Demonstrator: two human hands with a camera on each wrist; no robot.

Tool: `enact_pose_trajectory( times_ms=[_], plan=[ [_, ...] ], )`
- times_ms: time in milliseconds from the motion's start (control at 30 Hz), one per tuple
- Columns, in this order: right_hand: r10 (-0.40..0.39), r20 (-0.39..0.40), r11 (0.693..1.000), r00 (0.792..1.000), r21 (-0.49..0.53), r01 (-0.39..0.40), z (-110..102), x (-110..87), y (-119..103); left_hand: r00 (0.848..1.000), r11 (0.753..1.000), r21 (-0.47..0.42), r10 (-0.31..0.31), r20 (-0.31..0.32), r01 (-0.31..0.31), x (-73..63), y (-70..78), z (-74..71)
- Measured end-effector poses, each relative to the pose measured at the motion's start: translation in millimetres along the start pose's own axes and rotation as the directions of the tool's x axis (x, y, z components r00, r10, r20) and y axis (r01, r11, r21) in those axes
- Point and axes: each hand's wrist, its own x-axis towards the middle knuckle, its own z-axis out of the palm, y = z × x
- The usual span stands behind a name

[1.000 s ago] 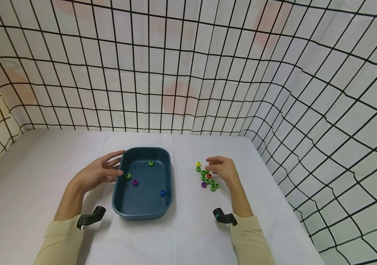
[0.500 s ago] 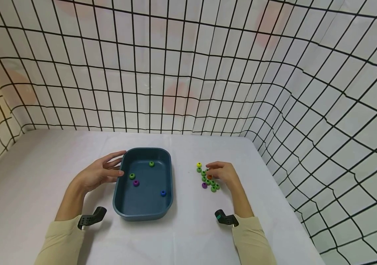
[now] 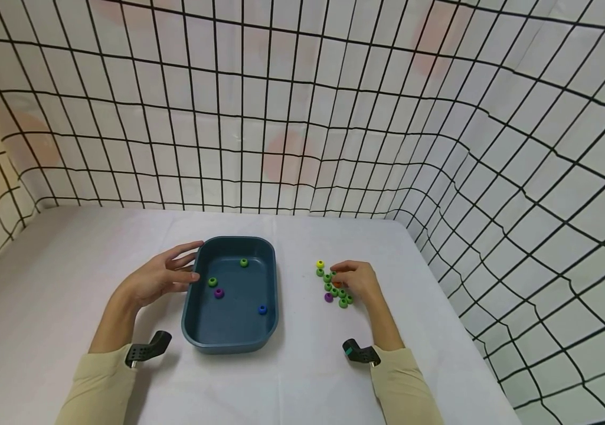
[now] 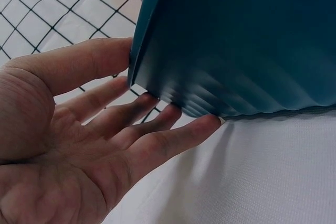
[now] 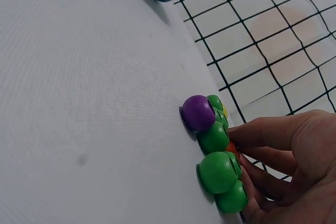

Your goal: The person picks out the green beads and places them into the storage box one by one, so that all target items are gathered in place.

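Note:
My left hand (image 3: 160, 274) rests against the left side of a dark blue tray (image 3: 230, 349). In the left wrist view its thumb lies at the rim and the fairly straight fingers touch the outer wall. Inside the tray are two green beads, a purple bead (image 3: 219, 293) and a blue bead (image 3: 262, 309). My right hand (image 3: 357, 280) is down at a cluster of beads right of the tray, thumb and fingers pinching an orange bead (image 5: 232, 149), partly hidden. Green beads (image 5: 218, 172), a purple bead (image 5: 198, 113) and a yellow bead (image 3: 320, 264) lie around it.
A white cloth (image 3: 302, 378) covers the table. Black wire mesh (image 3: 260, 147) stands along the back and both sides, with white sheeting behind it. Each wrist carries a black camera mount, such as the left mount (image 3: 148, 348).
My right hand has lowered onto the orange bead, its fingers closing in. The left green bead in the tray has rolled slightly right. My left hand keeps its place at the tray.

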Motion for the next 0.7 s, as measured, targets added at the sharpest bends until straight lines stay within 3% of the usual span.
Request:
enact_pose_trajectory(
  times_ms=[467, 700],
  plan=[
    [0.0, -0.045, 1.0, 0.999, -0.006, 0.0, 3.2, 1.6, -0.3, 1.0, 1.0, -0.014, 0.007, 0.006, -0.007, -0.5, 0.0, -0.5],
    [-0.008, -0.081, 0.999, 0.997, 0.048, 0.012, 3.9, -0.6, -7.4, 1.0, 1.0, -0.013, 0.005, 0.005, -0.005, -0.7, 1.0, 0.0]
  ],
)
